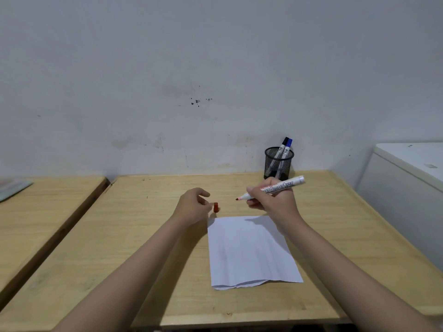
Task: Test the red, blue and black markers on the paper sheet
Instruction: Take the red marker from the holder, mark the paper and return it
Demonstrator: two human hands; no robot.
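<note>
My right hand (273,200) grips the uncapped red marker (291,183), a white barrel with its red tip pointing left, just above the far edge of the paper sheet (249,250). Between the fingertips of my left hand (193,207) sits the red cap (216,207), held near the sheet's far left corner. The paper is white, blank and lies flat on the wooden table (148,236). The black marker (281,148) and the blue marker (287,147) stand capped in a black mesh pen cup (278,167) at the table's back.
A second wooden table (48,202) adjoins on the left, with a narrow gap between. A white cabinet (407,178) stands to the right. The wall (215,80) runs directly behind the tables.
</note>
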